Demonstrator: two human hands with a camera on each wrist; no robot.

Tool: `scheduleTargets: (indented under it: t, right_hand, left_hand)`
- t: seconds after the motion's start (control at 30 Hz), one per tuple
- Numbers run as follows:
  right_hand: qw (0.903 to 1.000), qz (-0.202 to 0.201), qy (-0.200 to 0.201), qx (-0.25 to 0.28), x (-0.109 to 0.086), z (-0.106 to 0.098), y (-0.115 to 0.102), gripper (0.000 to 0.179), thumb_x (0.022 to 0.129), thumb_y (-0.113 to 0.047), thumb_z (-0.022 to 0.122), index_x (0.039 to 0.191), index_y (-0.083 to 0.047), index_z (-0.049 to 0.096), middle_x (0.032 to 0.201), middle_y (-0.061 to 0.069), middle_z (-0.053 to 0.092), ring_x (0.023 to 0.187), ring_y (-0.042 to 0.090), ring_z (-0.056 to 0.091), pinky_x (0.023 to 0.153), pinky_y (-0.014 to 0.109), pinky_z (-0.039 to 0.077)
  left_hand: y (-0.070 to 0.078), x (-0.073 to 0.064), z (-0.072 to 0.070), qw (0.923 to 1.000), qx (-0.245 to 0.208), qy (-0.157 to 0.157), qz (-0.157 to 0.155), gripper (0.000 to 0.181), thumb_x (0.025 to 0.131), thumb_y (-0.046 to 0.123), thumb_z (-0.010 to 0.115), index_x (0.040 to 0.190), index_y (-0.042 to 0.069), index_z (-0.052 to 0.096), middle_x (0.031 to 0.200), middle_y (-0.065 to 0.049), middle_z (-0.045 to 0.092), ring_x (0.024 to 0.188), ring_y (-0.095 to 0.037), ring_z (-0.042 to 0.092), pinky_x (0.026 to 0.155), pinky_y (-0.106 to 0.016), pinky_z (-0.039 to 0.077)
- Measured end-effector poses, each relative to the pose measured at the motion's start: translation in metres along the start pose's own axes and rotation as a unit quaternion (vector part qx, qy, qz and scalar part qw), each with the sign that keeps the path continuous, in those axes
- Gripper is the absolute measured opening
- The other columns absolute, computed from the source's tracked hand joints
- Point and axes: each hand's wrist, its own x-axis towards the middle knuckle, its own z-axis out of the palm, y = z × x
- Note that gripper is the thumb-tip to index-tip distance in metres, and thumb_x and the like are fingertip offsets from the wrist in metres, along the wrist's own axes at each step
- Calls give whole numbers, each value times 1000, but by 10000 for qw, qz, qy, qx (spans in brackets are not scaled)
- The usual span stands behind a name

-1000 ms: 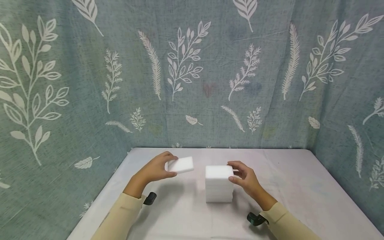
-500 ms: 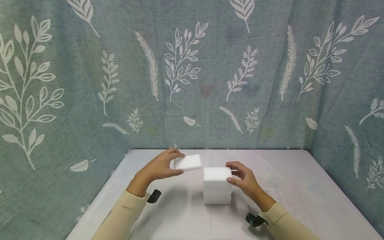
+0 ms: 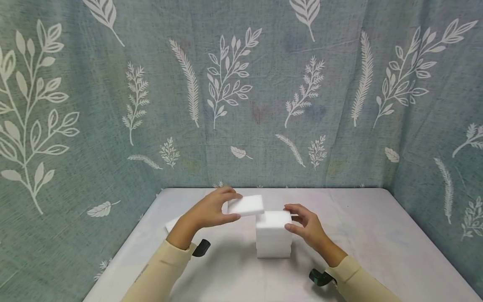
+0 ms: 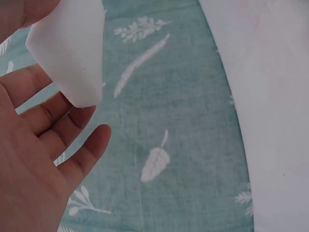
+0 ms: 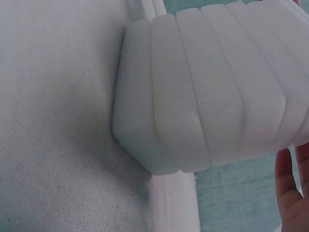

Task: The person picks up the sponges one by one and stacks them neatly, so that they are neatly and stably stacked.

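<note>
In the head view my left hand (image 3: 211,209) pinches a white sponge block (image 3: 246,205) between thumb and fingers, its far end overlapping the top left of a stack of sponges (image 3: 273,241). The left wrist view shows that sponge tilted, gripped at one end with the lower fingers spread loosely beneath it. My right hand (image 3: 309,224) holds the stack's upper right side, thumb at the front corner and fingers at the back. Seen from the right wrist, the stack (image 5: 217,92) is made of several rounded-edge white slabs, with fingertips near its top.
Another white piece (image 3: 172,224) lies on the table at the left, partly hidden behind the left forearm. The pale cloth-covered table (image 3: 377,243) meets a blue-green leaf-patterned curtain (image 3: 241,96) at the back and both sides. Each wrist carries a dark camera.
My left hand has carried its sponge to the right, up to the stack's top left edge. A white piece on the left has come into view behind the forearm. The right hand stays at the stack.
</note>
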Motion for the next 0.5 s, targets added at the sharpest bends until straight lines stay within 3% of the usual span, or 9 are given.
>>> scheduleTargets:
  t: [0.13,0.5]
  right_hand:
    - [10000,-35,29,14,0,-1,11,49,82,6,73,129,3,57,124,22,57,109,21,57,92,28,48]
    - [9998,-174,4,81,1,-1,11,50,81,9,72,128,5,57,123,24,57,110,21,57,91,30,49]
  left_hand:
    - [5,3,4,9999,-92,4,118,51,85,44,71,127,17,63,118,8,55,108,-9,51,93,-35,45]
    - [20,14,14,9996,-130,-50,251,49,85,44,71,126,19,64,117,11,54,105,-6,52,91,-31,45]
